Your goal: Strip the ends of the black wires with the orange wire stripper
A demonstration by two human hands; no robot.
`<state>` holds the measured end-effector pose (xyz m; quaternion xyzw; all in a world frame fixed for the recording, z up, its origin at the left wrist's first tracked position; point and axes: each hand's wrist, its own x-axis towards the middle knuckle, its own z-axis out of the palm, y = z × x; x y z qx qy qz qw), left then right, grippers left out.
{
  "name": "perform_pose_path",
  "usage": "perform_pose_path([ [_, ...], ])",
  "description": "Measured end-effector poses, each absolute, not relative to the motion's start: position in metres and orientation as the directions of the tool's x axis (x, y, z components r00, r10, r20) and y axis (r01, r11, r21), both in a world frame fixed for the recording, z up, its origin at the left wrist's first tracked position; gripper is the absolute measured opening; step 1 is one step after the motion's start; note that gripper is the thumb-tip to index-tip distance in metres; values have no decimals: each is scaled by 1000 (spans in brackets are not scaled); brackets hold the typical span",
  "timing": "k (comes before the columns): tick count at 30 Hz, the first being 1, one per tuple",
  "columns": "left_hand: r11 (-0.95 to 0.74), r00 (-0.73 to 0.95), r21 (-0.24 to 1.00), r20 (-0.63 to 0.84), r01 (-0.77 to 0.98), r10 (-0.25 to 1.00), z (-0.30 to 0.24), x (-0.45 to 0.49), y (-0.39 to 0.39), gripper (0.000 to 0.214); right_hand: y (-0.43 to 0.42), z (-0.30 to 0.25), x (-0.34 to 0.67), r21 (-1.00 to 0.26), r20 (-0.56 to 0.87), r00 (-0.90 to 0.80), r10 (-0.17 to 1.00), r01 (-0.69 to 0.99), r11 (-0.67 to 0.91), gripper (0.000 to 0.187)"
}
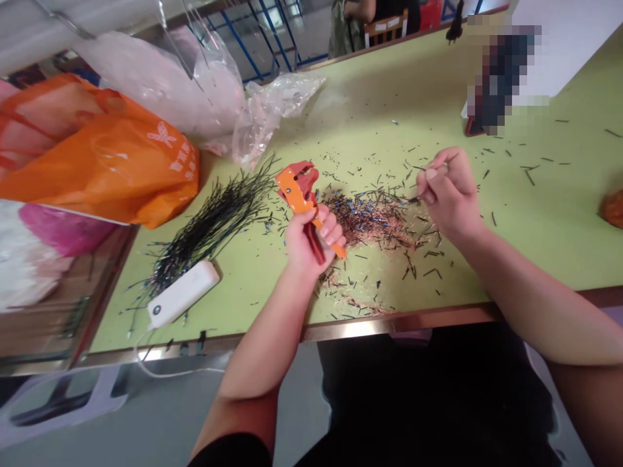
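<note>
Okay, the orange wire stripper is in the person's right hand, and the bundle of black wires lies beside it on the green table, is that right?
Not quite: the orange wire stripper is in the left hand, not the right, as the head view shows. The bundle of black wires does lie beside it on the green table.

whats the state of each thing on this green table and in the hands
left hand, closed around the wire stripper's handle
orange-and-red wire stripper, gripped, head up
right hand, pinching a thin dark wire
thin dark wire, held between the fingertips
black wire bundle, lying loose, ends fanned out
copper strand heap, loose, mixed with blue bits
white plastic box, lying flat, cable attached
orange plastic bag, bulging
clear plastic bag, crumpled
</note>
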<state>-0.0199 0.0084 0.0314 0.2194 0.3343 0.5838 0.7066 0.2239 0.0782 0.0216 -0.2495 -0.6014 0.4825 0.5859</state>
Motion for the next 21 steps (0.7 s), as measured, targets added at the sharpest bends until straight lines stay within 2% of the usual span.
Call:
perform_pose_path([
  [2,239,125,685,-213,-688,969,33,-26,11,22,79,20,225,-883,462,-256,849,-226,412,11],
  [5,322,290,693,-168,-645,942,28,-21,9,19,71,16,218,-908,419,-411,809,-184,376,13],
  [8,384,422,710,-134,-590,896,21,-11,3,22,63,12,210,-928,370,-504,780,-247,280,16],
  [14,453,527,692,-123,-562,841,13,-4,-1,26,59,6,201,-931,234,-546,805,-364,23,22],
  [21,509,637,723,-124,-467,761,10,3,-6,34,49,5,192,-907,220,-604,766,-415,-67,18],
])
